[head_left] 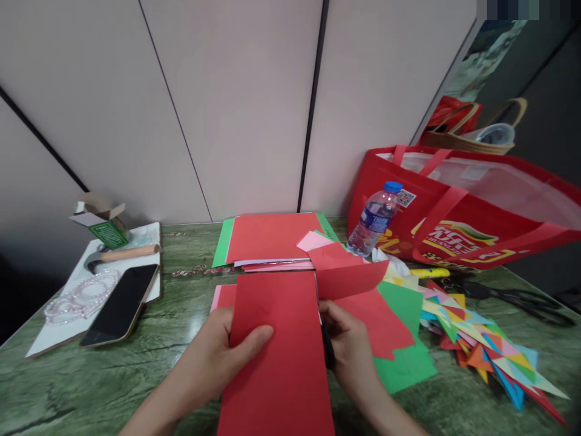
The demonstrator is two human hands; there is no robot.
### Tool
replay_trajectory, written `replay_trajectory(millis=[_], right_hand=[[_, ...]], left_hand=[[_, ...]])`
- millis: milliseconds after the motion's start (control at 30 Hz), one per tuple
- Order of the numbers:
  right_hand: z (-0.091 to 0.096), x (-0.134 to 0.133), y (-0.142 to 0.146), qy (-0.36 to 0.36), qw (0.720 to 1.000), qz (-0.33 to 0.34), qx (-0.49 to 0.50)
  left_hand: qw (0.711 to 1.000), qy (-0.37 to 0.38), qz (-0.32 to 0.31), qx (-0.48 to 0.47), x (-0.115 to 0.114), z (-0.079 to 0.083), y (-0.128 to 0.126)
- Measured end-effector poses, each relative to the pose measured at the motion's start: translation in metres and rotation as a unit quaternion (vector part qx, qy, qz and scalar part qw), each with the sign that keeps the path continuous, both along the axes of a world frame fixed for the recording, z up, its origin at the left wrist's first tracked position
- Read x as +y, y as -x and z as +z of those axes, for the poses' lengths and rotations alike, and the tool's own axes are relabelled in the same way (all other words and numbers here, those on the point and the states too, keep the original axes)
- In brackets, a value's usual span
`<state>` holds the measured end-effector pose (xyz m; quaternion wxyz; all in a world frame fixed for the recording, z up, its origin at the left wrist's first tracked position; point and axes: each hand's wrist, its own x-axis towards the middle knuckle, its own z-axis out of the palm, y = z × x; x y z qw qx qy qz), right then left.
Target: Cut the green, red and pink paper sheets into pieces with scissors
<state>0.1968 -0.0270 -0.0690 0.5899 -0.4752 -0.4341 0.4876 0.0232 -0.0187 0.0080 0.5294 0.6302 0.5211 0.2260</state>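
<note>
A red paper sheet (281, 363) is gripped along its left side by my left hand (222, 351), the thumb lying on top and the fingers underneath. My right hand (349, 339) is closed round a pair of scissors (327, 346) at the sheet's right edge; only a dark handle and a bit of blade show. From the upper part of that edge a red strip (351, 280) curls off to the right. Red and green paper pieces (402, 369) lie beneath and beside my right hand. Behind the sheet is a stack of coloured paper (275, 236), red on top with green edges.
At right are folded colourful paper pieces (490, 345), black scissors (521, 297), a water bottle (373, 221) and a large red bag (454, 212). At left a white board (59, 330) bears a phone (121, 306), a wooden-handled tool (129, 253), beads (84, 297) and a small green box (109, 230).
</note>
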Motion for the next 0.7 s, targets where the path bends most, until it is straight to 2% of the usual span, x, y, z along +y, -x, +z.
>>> replay_trajectory(millis=[200,300,400,467,600,700], right_hand=[[0.005,-0.001,0.0,0.001,1.0,-0.001,-0.007],[0.009,0.0,-0.004,0.007,0.998,-0.049,-0.033],[0.009,-0.001,-0.004,0.0,0.996,-0.075,-0.05],[0.006,-0.004,-0.001,-0.014,0.998,-0.052,-0.04],[0.001,-0.009,0.003,-0.065,0.995,0.059,-0.048],[-0.002,-0.012,0.003,-0.06,0.992,0.107,-0.028]], left_hand=[[1.0,-0.008,-0.008,0.004,0.002,0.0,-0.001],[1.0,0.0,-0.015,0.0,0.002,0.0,0.0],[0.999,0.018,0.029,-0.032,0.006,-0.005,0.002],[0.994,0.03,0.077,-0.069,0.011,-0.011,0.005],[0.966,0.021,0.189,-0.174,0.026,-0.024,0.01],[0.949,0.004,0.244,-0.2,0.035,-0.032,0.011]])
